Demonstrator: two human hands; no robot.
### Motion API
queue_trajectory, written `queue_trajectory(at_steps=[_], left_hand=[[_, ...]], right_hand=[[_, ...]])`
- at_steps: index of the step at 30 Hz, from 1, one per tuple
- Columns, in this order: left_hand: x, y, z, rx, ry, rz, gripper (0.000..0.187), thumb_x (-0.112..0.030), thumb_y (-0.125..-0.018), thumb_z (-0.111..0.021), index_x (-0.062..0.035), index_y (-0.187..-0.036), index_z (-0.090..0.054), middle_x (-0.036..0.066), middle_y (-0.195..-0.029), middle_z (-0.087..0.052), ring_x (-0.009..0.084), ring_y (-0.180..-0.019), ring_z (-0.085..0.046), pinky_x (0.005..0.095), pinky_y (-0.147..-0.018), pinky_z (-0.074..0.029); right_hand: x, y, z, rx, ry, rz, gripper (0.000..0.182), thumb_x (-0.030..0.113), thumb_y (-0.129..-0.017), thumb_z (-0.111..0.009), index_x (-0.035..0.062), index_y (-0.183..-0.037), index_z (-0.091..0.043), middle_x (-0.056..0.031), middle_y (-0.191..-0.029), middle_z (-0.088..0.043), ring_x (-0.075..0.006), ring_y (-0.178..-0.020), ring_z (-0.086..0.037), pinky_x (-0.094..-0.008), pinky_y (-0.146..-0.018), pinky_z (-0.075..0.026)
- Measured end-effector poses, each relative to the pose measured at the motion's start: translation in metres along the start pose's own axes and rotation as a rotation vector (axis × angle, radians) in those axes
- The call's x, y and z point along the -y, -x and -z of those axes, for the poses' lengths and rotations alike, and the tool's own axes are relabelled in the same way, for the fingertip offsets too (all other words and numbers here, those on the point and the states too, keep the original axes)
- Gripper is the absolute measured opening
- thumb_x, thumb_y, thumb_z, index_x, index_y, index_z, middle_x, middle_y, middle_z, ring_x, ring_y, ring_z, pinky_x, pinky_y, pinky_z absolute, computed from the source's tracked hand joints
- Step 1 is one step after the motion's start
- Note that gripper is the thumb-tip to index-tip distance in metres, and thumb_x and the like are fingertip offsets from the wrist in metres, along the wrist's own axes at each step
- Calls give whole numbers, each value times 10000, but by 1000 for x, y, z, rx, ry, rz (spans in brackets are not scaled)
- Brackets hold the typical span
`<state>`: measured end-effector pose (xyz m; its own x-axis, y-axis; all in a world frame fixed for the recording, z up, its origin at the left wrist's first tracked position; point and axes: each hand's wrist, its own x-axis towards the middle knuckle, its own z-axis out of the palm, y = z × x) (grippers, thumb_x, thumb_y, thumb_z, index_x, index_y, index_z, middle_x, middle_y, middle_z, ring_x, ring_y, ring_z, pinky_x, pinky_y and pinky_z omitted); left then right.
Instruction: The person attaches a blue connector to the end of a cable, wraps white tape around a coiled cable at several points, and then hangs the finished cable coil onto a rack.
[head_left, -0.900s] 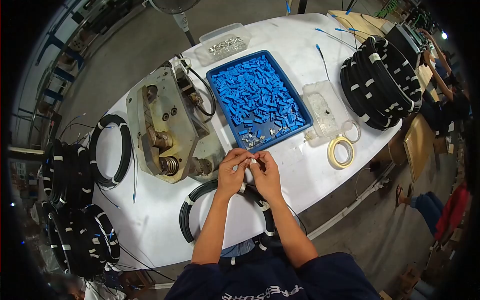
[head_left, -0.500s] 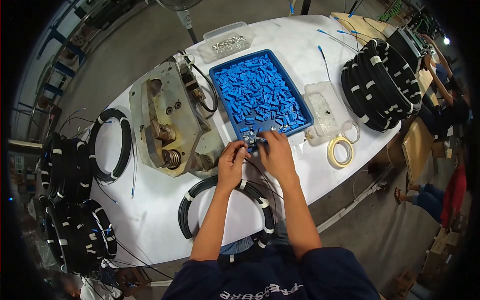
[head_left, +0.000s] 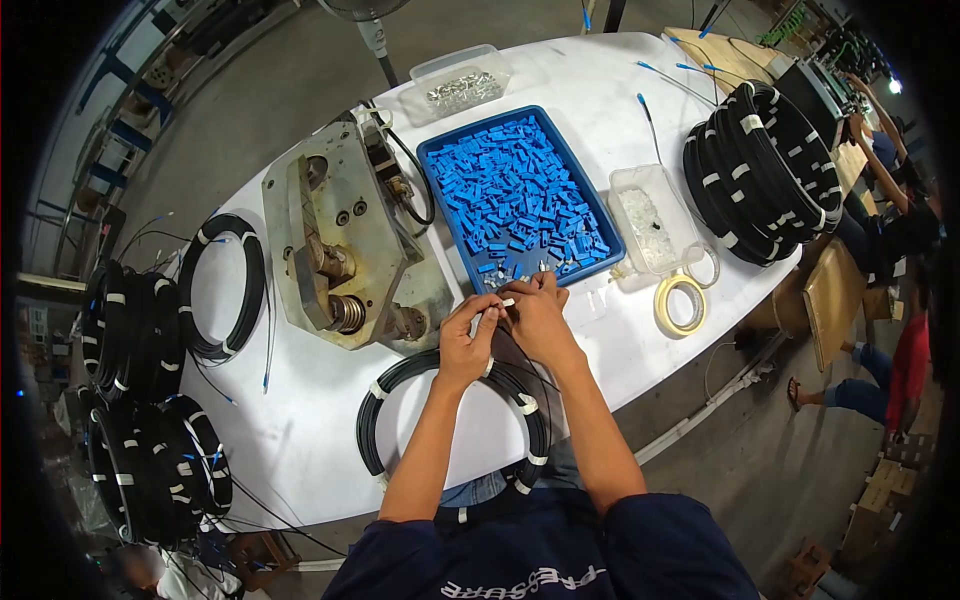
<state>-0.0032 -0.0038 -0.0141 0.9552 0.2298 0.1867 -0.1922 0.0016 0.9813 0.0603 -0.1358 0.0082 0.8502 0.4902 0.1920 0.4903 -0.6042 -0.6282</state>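
Note:
My left hand (head_left: 470, 338) and my right hand (head_left: 540, 318) meet just below the front edge of a blue tray (head_left: 612, 262). Between their fingertips is a small white piece (head_left: 508, 302), at the end of a thin black cable (head_left: 527, 355). The left fingers pinch at this piece; the right fingers are curled around the cable end beside it. Many blue connectors (head_left: 520, 185) fill the tray, with a few small metallic pieces near its front edge. A black cable coil (head_left: 370, 425) with white tape bands lies under my forearms.
A metal machine (head_left: 345, 230) stands left of the tray. Behind it is a clear box of metal parts (head_left: 465, 90). Rightward are another clear box (head_left: 650, 225), tape rolls (head_left: 680, 305) and stacked coils (head_left: 760, 170). More coils (head_left: 130, 330) sit far left. People are at the right.
My right hand has drawn back from the tray's front edge toward my left hand, and its fingers have curled in. The white piece now shows between the hands.

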Motion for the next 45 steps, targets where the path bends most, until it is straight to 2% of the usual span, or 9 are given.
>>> queue_trajectory(at_steps=[4, 9, 19, 25, 28, 31, 33, 36, 45], left_hand=[[-2, -1, -2, -44, 15, 13, 157, -90, -966, -590, 20, -1060, -653, 72, -907, -657, 152, -857, -610, 283, -801, -478], [1, -2, -2, -82, 20, 31, 207, -107, -996, -565, 44, -1130, -609, 44, -985, -607, 102, -874, -547, 240, -811, -446], [3, -5, -1, -104, 137, 91, 217, -102, -994, -547, 14, -1168, -605, 7, -983, -597, 57, -808, -485, 213, -729, -407], [2, -6, -2, -147, 130, 76, 257, -92, -989, -537, 12, -1212, -615, -16, -948, -592, 46, -771, -448, 213, -700, -388], [1, -5, 2, -123, 136, 100, 253, -119, -991, -524, 12, -1176, -639, 37, -1072, -641, 85, -925, -540, 234, -835, -426], [-1, -5, 4, -113, 126, 87, 242, -95, -985, -527, 23, -1158, -649, 19, -996, -615, 76, -866, -527, 220, -778, -417], [-3, -6, 1, -168, 126, 42, 231, -92, -985, -541, 37, -1135, -659, 6, -907, -573, 68, -807, -497, 212, -721, -396], [-10, -7, -1, -138, 105, 23, 223, -108, -986, -570, 49, -1112, -666, 12, -893, -572, 70, -806, -493, 216, -714, -395], [0, -3, 3, -98, 29, -77, 209, -132, -991, -592, 31, -1093, -672, 48, -905, -602, 117, -809, -536, 234, -721, -422]], right_hand=[[11, -5, 8, 53, 155, -35, 125, 137, -791, -686, 89, -892, -743, -69, -982, -698, -356, -1034, -498, -479, -830, -360], [3, -33, 4, 9, -69, -50, 196, 108, -754, -651, 89, -923, -749, -141, -996, -692, -366, -903, -612, -467, -770, -492], [-8, -44, -25, -144, 61, -74, 172, 41, -748, -628, 67, -902, -701, -137, -827, -595, -363, -846, -593, -459, -744, -493], [-6, -42, -10, -184, -155, 25, 128, 39, -817, -641, 21, -942, -662, -139, -880, -654, -371, -845, -617, -437, -735, -502], [1, -35, 2, -63, -475, -147, 124, 39, -859, -643, 0, -975, -657, -163, -910, -695, -368, -823, -665, -392, -731, -529], [5, -26, 11, -144, -508, -87, 138, 30, -868, -644, -10, -998, -665, -150, -874, -718, -287, -778, -707, -339, -719, -541], [6, -20, 15, -105, -704, -201, 163, 28, -868, -643, -8, -1023, -677, -91, -898, -698, -166, -810, -682, -294, -728, -524], [12, -10, 26, -94, -970, -278, 199, 32, -876, -647, -6, -1068, -683, -41, -946, -649, -97, -839, -626, -239, -740, -493], [27, -1, 33, -103, -1069, -164, 263, -17, -891, -645, -17, -1153, -660, -46, -986, -604, -96, -863, -597, -225, -776, -490]])
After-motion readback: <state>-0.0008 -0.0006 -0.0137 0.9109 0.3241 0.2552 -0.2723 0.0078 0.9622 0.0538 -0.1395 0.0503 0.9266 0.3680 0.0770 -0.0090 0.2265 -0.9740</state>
